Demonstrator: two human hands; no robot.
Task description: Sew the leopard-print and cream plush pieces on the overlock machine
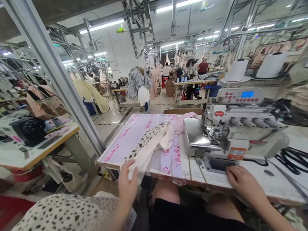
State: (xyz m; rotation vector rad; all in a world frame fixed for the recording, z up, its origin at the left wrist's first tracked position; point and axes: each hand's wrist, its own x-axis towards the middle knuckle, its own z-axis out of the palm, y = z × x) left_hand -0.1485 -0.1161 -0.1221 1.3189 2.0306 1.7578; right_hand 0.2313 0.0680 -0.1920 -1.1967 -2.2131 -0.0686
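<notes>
My left hand (127,182) grips the near end of a white fabric piece with black spots (153,134), its thumb and fingers pinched on the cloth. The rest of that cloth stretches across the table towards the back, with a plain white side and a spotted side showing. My right hand (242,179) rests at the table's front edge by the base of an overlock sewing machine (235,129). Its fingers are curled together, and whatever may lie under them is hidden. Pink cloth (184,121) lies behind the machine's metal plate.
A heap of spotted fabric (61,224) is at my lower left. Printed plastic sheeting (123,140) covers the table's left part. Black cord (304,162) lies coiled on the right. A metal post (53,74) rises at the left, beside another sewing machine (27,130).
</notes>
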